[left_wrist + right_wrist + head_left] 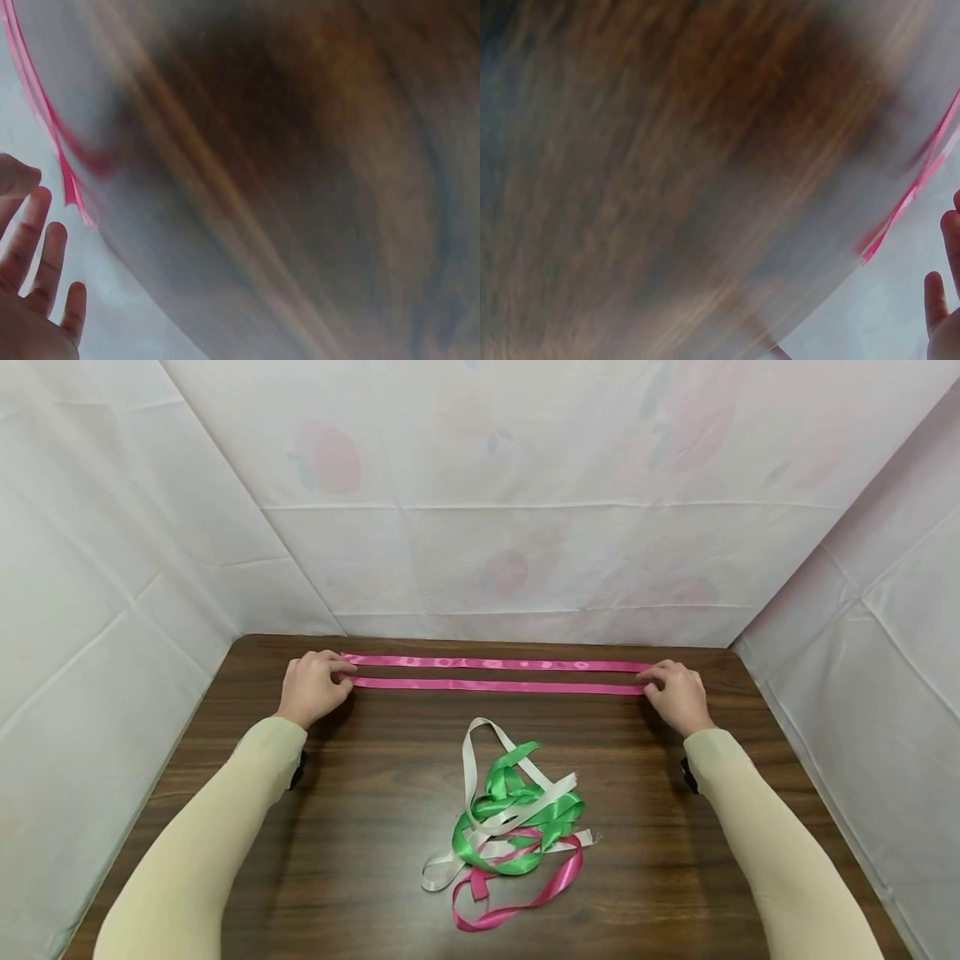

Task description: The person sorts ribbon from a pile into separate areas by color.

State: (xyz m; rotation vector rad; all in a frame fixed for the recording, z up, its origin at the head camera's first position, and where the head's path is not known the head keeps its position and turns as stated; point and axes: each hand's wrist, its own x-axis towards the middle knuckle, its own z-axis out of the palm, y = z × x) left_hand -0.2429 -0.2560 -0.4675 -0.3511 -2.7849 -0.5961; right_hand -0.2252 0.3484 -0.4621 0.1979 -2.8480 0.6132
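Observation:
Two glossy pink ribbons, an upper one (465,663) and a lower one (480,686), lie flat and nearly parallel across the far part of the brown table. My left hand (311,685) is at their left ends, thumb and forefinger a little apart. At the right ends, my right hand (678,695) has its fingertips on or right beside the ribbons. The left wrist view shows spread fingers (49,262) close to the pink ribbon ends (71,187). In the right wrist view, the visible fingers (935,300) are extended near the pink ribbon (907,202).
A loose tangle of ribbons lies at the near middle of the wooden table (367,793): green (566,810), white (470,768) and pink (558,885). White fabric (480,560) with faint fruit prints hangs behind the table and along both sides.

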